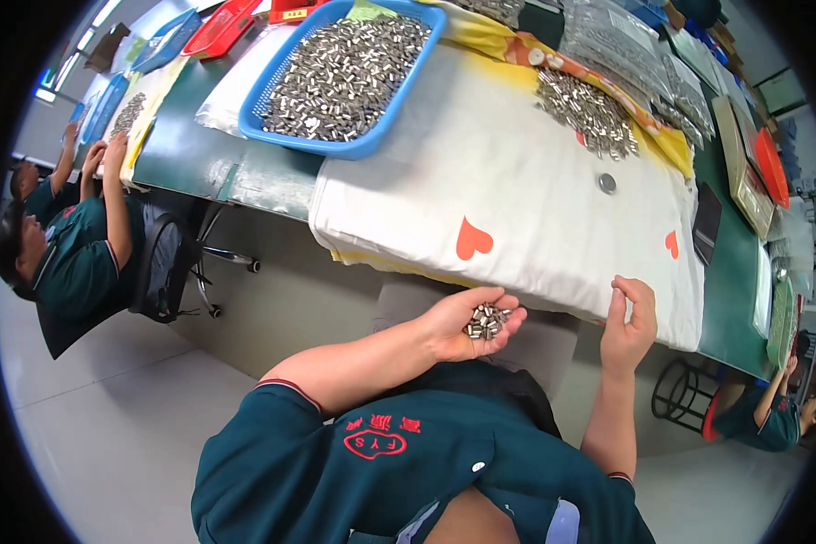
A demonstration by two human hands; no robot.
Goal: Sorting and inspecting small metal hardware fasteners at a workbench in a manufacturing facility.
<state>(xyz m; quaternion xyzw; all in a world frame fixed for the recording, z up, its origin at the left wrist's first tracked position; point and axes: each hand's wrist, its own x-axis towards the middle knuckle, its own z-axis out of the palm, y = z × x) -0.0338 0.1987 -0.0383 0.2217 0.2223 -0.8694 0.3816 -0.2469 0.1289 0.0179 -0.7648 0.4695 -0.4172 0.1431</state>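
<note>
Cupped palm up in front of the table's edge, my left hand (474, 317) holds a heap of small shiny metal cylinders (486, 323). My right hand (633, 319) is raised at the cloth's near edge, its fingers curled and thumb drawn in toward the index finger. Whether anything sits between those fingertips is too small to make out. Under the hands' far side spreads a white cloth (517, 181) printed with red hearts. On it lie a loose pile of metal cylinders (589, 113) and, nearer, a small round grey metal disc (607, 183).
A blue plastic basket (252, 109) full of metal cylinders stands at the far left of the cloth. Clear plastic bags (612, 41) lie at the back right, beside a dark flat object (707, 222). People sit working to the left (82, 245) and right (762, 417).
</note>
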